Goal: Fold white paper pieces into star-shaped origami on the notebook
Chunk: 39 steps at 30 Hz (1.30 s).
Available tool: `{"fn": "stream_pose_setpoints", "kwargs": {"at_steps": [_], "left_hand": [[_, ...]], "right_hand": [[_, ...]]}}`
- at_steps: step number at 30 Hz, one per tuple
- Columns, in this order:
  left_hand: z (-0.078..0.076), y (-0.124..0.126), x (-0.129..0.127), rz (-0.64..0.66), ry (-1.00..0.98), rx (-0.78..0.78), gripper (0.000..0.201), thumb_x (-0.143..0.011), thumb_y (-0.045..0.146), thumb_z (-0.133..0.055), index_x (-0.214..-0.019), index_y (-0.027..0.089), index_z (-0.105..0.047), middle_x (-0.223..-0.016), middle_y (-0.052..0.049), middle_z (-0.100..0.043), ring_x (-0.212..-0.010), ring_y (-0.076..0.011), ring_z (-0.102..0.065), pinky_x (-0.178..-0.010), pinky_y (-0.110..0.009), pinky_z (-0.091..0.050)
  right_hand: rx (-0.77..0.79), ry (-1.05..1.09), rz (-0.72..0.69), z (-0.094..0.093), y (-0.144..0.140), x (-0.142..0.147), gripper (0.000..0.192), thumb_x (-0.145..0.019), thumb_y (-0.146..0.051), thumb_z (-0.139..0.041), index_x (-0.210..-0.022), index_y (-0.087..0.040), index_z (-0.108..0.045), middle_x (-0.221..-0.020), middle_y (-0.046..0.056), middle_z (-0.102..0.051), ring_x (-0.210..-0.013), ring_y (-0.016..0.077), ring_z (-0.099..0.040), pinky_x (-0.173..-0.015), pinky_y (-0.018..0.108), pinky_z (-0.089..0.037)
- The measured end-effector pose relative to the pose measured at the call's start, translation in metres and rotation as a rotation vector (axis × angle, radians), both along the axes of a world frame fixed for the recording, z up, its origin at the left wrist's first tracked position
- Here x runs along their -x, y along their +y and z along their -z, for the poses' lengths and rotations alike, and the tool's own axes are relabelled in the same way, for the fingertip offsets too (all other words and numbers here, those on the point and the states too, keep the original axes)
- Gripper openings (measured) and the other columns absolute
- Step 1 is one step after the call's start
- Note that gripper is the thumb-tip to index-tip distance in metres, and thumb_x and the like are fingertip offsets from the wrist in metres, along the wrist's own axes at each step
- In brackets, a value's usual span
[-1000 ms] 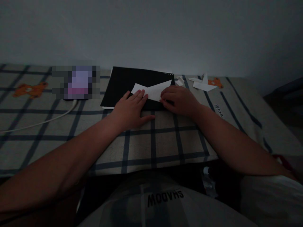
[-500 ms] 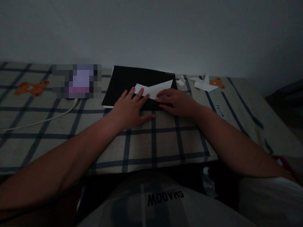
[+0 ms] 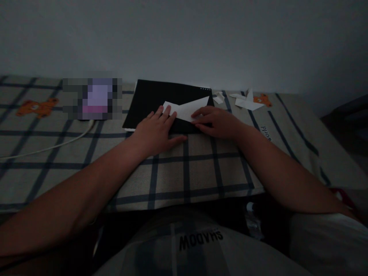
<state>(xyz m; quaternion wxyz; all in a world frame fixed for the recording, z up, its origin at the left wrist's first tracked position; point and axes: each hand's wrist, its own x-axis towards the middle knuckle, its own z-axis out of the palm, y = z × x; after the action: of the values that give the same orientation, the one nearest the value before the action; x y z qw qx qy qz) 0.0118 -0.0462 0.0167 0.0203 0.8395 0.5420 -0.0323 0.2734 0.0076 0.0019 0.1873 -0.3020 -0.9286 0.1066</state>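
Observation:
A white sheet of folded paper [image 3: 185, 109], with a V-shaped notch along its top edge, lies on a black spiral-hole notebook [image 3: 169, 90]. My left hand [image 3: 156, 132] is spread flat, its fingertips on the paper's left part and its thumb stretched over the cloth. At the paper's lower right edge, my right hand [image 3: 217, 122] has its fingers bent and drawn together on the paper. Its thumb sits just below the fingers, and whether it grips under the edge is hard to see.
Right of the notebook lie a small folded paper piece [image 3: 219, 97] and a folded paper crane-like shape [image 3: 249, 101]. A blurred-out phone [image 3: 97, 99] with a white cable [image 3: 66, 142] is at left. Checked cloth [image 3: 201, 168] covers the table, against a wall [image 3: 184, 42].
My right fingers have slid slightly right along the paper's lower edge. My left hand has shifted slightly left, its fingers still spread on the paper.

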Motion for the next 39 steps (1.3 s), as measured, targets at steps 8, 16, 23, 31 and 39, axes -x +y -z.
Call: {"fn": "stream_pose_setpoints", "kwargs": {"at_steps": [8, 16, 23, 31, 39], "left_hand": [[0.006, -0.002, -0.001, -0.022, -0.011, -0.039, 0.100, -0.104, 0.075, -0.046, -0.175, 0.007, -0.030, -0.183, -0.025, -0.022, -0.171, -0.0395, -0.023, -0.137, -0.052, -0.020], [0.005, -0.001, -0.003, -0.055, 0.007, -0.054, 0.098, -0.107, 0.069, -0.043, -0.173, -0.002, -0.028, -0.181, -0.027, -0.026, -0.170, -0.0371, -0.027, -0.138, -0.048, -0.020], [0.008, -0.004, -0.003, -0.056, -0.009, -0.079, 0.093, -0.108, 0.067, -0.040, -0.175, 0.003, -0.027, -0.182, -0.025, -0.024, -0.171, -0.0374, -0.022, -0.138, -0.056, -0.012], [0.012, -0.001, 0.000, 0.094, -0.038, -0.106, 0.079, -0.112, 0.058, -0.042, -0.175, 0.012, -0.033, -0.184, -0.020, -0.022, -0.172, -0.0372, -0.021, -0.138, -0.063, -0.008], [0.013, 0.006, 0.004, 0.184, -0.023, -0.050, 0.073, -0.113, 0.056, -0.045, -0.175, 0.018, -0.035, -0.184, -0.019, -0.024, -0.171, -0.0345, -0.024, -0.137, -0.055, -0.021]], "right_hand": [[-0.003, 0.009, 0.005, 0.002, 0.002, -0.001, 0.031, -0.101, -0.029, -0.057, -0.109, -0.017, -0.084, -0.128, 0.016, -0.080, -0.119, 0.0303, -0.072, -0.106, 0.048, -0.055], [-0.024, 0.010, -0.011, 0.002, 0.003, -0.001, 0.025, -0.100, -0.029, -0.058, -0.104, -0.017, -0.080, -0.125, 0.017, -0.080, -0.115, 0.0313, -0.073, -0.103, 0.047, -0.056], [-0.028, 0.025, 0.002, 0.005, 0.004, -0.001, 0.025, -0.101, -0.031, -0.058, -0.104, -0.018, -0.079, -0.125, 0.016, -0.081, -0.115, 0.0308, -0.074, -0.101, 0.046, -0.057], [-0.017, 0.072, -0.013, 0.009, 0.006, -0.003, 0.024, -0.101, -0.029, -0.058, -0.103, -0.020, -0.079, -0.124, 0.015, -0.081, -0.114, 0.0302, -0.075, -0.102, 0.048, -0.057], [-0.097, 0.106, 0.132, 0.018, 0.011, -0.002, 0.037, -0.100, -0.031, -0.060, -0.132, -0.021, -0.078, -0.134, 0.015, -0.077, -0.128, 0.0351, -0.067, -0.113, 0.057, -0.052]]}}
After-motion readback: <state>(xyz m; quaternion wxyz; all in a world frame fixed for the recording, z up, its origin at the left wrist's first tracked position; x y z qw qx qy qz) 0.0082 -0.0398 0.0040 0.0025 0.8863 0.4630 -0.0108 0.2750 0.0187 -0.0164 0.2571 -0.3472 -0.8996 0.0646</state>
